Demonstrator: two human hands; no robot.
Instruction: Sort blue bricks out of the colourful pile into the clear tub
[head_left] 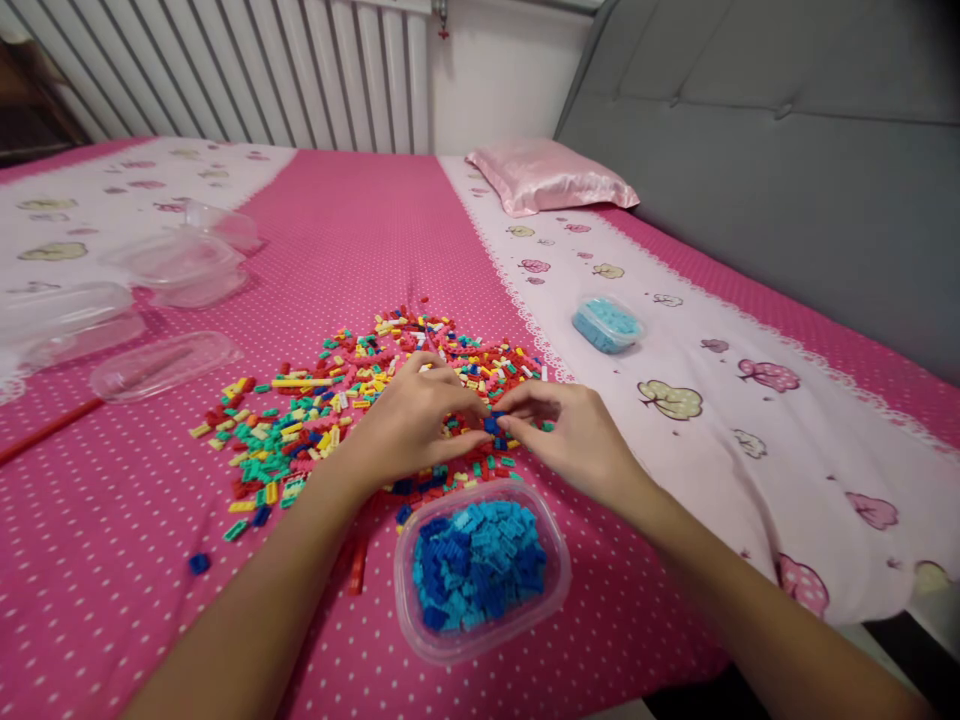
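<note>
My left hand [416, 415] and my right hand [574, 430] meet over a pile of small toy building bricks [367, 375] in red, yellow, green, pink, white and blue. Between the fingertips of both hands are dark blue building bricks [493, 424]; their exact number is hard to make out. Thumb and fingers of each hand close in on them from opposite sides. Just below the hands stands a clear plastic tub [409, 610] filled with light and dark blue bricks. Part of the pile is hidden behind my hands.
A lidded tub of light blue bricks [607, 325] sits to the right on the bedspread [360, 220]. At left lie clear containers [176, 260], a lid [161, 365] and a red stick [49, 432]. One blue brick [199, 563] lies apart. A pillow [551, 175] rests near the grey headboard [780, 170].
</note>
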